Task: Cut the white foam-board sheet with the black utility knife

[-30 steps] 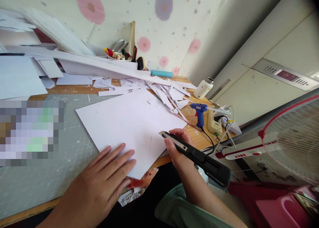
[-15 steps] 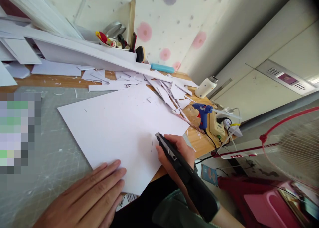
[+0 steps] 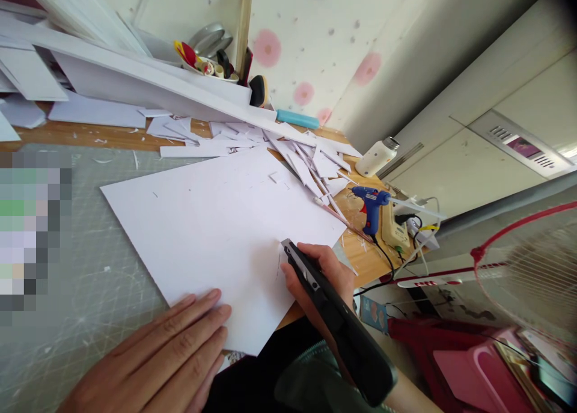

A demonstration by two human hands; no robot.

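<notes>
White card (image 3: pixel 216 226) lies on the cutting mat (image 3: pixel 90 305). The left hand (image 3: pixel 166 359) presses flat and open on its near edge. The right hand (image 3: pixel 322 281) grips a black knife (image 3: pixel 333 317), blade tip on the card.

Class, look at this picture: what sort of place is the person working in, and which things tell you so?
Probably a home craft or model-making desk. A gridded cutting mat covers the table, white offcuts lie scattered behind a large white sheet, and a blue glue gun sits at the edge. The right hand holds a utility knife.
</notes>
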